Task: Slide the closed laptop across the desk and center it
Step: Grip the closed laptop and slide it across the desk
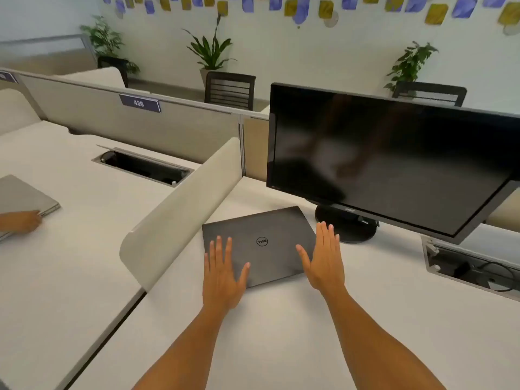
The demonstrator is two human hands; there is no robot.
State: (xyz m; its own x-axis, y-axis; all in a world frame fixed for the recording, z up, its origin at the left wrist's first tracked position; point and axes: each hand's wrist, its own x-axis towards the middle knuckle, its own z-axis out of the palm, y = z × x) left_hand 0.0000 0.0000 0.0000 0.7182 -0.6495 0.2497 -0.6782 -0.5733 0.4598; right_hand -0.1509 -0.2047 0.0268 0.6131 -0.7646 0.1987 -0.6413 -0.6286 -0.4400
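Observation:
A closed dark grey laptop [261, 232] with a round logo lies flat on the white desk [281, 333], close to the low divider on its left and just in front of the monitor's base. My left hand [222, 274] rests flat, fingers spread, on the laptop's near left corner. My right hand [323, 260] is at the laptop's right edge, fingers straight and apart, palm turned toward the lid. Neither hand grips anything.
A black monitor [394, 159] on a round base [346, 223] stands behind and to the right. A cable hatch [472, 268] is open at the right. A curved beige divider [180, 212] bounds the left. On the neighbouring desk another person's hand [22, 220] touches a silver laptop [22, 198].

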